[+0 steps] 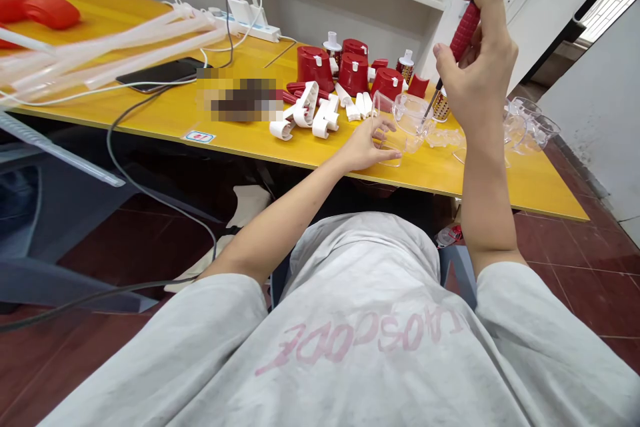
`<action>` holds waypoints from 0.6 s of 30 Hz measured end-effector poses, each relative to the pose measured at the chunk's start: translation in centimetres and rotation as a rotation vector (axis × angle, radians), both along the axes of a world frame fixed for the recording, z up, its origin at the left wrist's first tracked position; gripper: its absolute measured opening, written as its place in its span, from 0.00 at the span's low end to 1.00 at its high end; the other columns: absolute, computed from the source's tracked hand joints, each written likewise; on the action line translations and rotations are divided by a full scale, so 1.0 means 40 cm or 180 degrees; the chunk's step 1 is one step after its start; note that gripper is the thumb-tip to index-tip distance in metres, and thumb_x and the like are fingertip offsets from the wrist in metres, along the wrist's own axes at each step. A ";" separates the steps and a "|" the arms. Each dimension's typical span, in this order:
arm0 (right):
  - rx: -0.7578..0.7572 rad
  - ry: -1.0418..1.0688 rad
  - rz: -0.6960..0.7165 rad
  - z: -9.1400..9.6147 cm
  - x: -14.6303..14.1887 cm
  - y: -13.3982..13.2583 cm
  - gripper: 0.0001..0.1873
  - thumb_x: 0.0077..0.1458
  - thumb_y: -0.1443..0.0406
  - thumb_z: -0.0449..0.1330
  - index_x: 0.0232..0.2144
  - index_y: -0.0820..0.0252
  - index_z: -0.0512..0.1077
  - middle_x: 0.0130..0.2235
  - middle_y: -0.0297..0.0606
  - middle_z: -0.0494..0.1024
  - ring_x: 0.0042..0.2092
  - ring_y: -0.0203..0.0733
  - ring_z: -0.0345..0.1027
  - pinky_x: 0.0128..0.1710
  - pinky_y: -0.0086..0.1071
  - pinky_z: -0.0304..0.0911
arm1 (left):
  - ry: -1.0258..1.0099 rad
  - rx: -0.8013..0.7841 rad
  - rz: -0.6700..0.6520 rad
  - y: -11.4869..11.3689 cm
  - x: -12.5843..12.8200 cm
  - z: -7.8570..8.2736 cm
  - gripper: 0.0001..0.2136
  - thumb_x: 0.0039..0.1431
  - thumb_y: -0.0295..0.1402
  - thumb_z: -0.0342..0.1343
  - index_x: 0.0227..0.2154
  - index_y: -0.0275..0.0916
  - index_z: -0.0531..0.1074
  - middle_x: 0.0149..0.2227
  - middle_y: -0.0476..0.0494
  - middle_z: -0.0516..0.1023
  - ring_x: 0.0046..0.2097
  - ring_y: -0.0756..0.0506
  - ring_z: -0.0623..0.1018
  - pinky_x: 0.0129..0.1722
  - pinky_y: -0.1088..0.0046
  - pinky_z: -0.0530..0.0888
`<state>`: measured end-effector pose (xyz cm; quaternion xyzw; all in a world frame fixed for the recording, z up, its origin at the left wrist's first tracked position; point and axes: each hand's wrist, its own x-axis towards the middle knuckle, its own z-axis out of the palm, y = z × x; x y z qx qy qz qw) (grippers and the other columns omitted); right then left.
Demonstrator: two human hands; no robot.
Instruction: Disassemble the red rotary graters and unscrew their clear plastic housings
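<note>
In my right hand [483,70] is a screwdriver [464,32] with a ribbed red handle, held tilted with its shaft pointing down and left. Its tip reaches the side of a clear plastic container [411,112]; whether it sits in a screw is too small to tell. My left hand [364,145] rests at the table's front edge, fingers curled round the near left end of the same container. Just right of the container lie clear plastic pieces [445,138]. White curved plastic parts [305,110] lie left of it, beside several red plastic housings [315,68].
Perforated metal drums [406,65] stand among the housings. More clear containers [533,121] sit at the table's right end. Leftward are a phone [160,75], long translucent plastic strips [135,47], a power strip [260,30] and red parts [53,11]. A dark cable [113,140] hangs over the front edge.
</note>
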<state>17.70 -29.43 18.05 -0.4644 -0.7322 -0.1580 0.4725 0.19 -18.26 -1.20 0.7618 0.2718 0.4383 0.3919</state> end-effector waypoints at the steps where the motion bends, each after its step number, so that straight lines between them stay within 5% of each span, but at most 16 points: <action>1: -0.0025 -0.0015 -0.0068 0.000 -0.001 0.001 0.22 0.63 0.65 0.63 0.54 0.30 0.69 0.43 0.32 0.78 0.36 0.52 0.65 0.40 0.46 0.67 | 0.0060 0.0030 -0.0012 0.000 -0.001 0.002 0.29 0.49 0.45 0.79 0.51 0.41 0.79 0.59 0.37 0.80 0.50 0.42 0.81 0.44 0.65 0.80; 5: 0.0132 0.0090 0.0040 -0.005 0.004 0.033 0.13 0.68 0.58 0.67 0.53 0.39 0.73 0.42 0.32 0.77 0.35 0.46 0.60 0.42 0.42 0.65 | 0.0199 0.0232 -0.0113 0.002 0.000 0.009 0.17 0.54 0.47 0.77 0.36 0.39 0.83 0.44 0.40 0.84 0.49 0.39 0.82 0.48 0.61 0.78; 12: 0.0134 0.0311 0.0397 -0.010 0.039 0.075 0.21 0.62 0.67 0.64 0.55 0.42 0.77 0.41 0.32 0.76 0.39 0.45 0.64 0.40 0.40 0.63 | 0.0388 0.0453 -0.0031 0.009 -0.006 0.018 0.23 0.53 0.51 0.78 0.24 0.41 0.73 0.34 0.44 0.79 0.46 0.38 0.82 0.45 0.60 0.76; 18: -0.0825 0.0702 0.1517 0.014 0.069 0.059 0.18 0.63 0.57 0.68 0.55 0.37 0.74 0.42 0.30 0.80 0.40 0.44 0.73 0.43 0.42 0.75 | 0.0235 0.0124 -0.0354 0.018 -0.009 0.023 0.21 0.49 0.46 0.79 0.24 0.41 0.73 0.34 0.43 0.80 0.54 0.35 0.83 0.51 0.60 0.78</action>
